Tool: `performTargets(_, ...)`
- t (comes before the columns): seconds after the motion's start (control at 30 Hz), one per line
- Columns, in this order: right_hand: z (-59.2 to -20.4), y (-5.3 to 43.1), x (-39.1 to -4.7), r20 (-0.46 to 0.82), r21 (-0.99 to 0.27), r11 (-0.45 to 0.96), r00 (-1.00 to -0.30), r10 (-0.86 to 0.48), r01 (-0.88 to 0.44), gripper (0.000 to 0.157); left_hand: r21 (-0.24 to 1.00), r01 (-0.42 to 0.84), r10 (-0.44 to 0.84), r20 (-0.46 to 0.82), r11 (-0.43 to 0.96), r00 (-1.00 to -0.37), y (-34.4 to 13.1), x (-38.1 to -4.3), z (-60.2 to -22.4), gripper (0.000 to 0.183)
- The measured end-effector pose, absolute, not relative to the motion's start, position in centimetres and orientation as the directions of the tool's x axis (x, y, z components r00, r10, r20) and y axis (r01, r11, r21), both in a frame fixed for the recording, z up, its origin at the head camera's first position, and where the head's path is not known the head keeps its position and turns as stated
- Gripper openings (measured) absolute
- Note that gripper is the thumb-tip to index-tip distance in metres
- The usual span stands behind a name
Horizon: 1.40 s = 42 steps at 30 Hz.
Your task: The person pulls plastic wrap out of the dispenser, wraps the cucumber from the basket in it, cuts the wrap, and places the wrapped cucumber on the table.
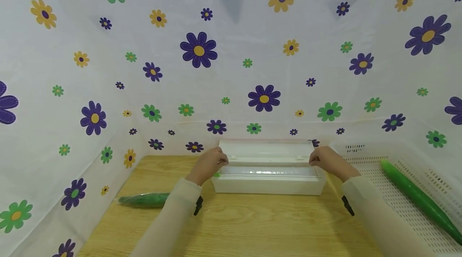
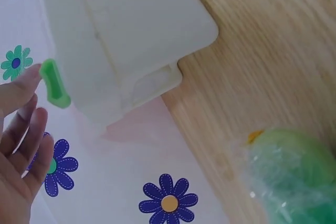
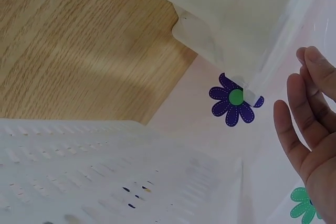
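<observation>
A white cling film dispenser box (image 1: 267, 187) sits on the table against the curtain, its lid (image 1: 267, 147) tipped up at the back. Inside lies a shiny roll of cling film (image 1: 267, 171). My left hand (image 1: 209, 165) is at the box's left end, thumb and fingertips pinching the clear film's edge. In the left wrist view its thumb is beside a green slider (image 2: 55, 85). At the right end, my right hand (image 1: 330, 162) pinches the film's other side between thumb and fingertips. The film itself is nearly invisible; some sheen shows beside the fingers in the right wrist view.
Left of the box, a cucumber wrapped in clear film (image 1: 142, 200) lies on the wooden table (image 1: 252, 225). On the right stands a white perforated basket (image 1: 379, 185) with a long bare cucumber (image 1: 418, 197) in it. A flowered curtain (image 1: 231, 80) rises behind.
</observation>
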State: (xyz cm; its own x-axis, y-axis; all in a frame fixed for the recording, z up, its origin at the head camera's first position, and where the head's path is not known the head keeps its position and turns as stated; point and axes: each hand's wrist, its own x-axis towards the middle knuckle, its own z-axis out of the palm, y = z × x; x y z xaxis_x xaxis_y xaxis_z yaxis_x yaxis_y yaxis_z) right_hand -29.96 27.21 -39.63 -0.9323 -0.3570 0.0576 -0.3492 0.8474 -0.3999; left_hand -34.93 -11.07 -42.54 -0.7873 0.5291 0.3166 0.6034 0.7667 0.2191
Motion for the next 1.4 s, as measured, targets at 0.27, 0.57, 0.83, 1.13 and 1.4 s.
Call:
performTargets(0.27,-39.8,27.1,-29.9,0.141,-0.343,0.866,-0.931,-0.335,-0.364,0.007,0.223,0.493,0.387,0.389,0.841,-0.836,-10.7,-34.4,-42.7,0.009)
performTargets(0.57,-39.3,27.2,-29.7,0.128,-0.336,0.892,-0.953,-0.276,-0.304,0.008,0.217,0.471,0.342,0.446,0.855,-0.827,-10.8,-34.3,-42.2,0.010)
performTargets(0.83,-38.7,27.5,-29.4,0.140,-0.335,0.895,-0.955,-0.260,-0.293,0.006,0.189,0.508,0.355,0.516,0.840,-0.780,-11.0,-34.0,-41.6,0.010)
performTargets(1.13,-37.9,27.7,-29.4,0.189,-0.337,0.895,-0.952,-0.240,-0.292,0.008,0.174,0.485,0.322,0.554,0.857,-0.767,-11.0,-33.4,-40.3,0.008)
performTargets(1.4,-37.5,28.0,-29.3,0.234,-0.313,0.908,-0.949,-0.211,-0.279,0.009,0.144,0.493,0.319,0.604,0.858,-0.731,-11.0,-33.3,-39.3,0.006)
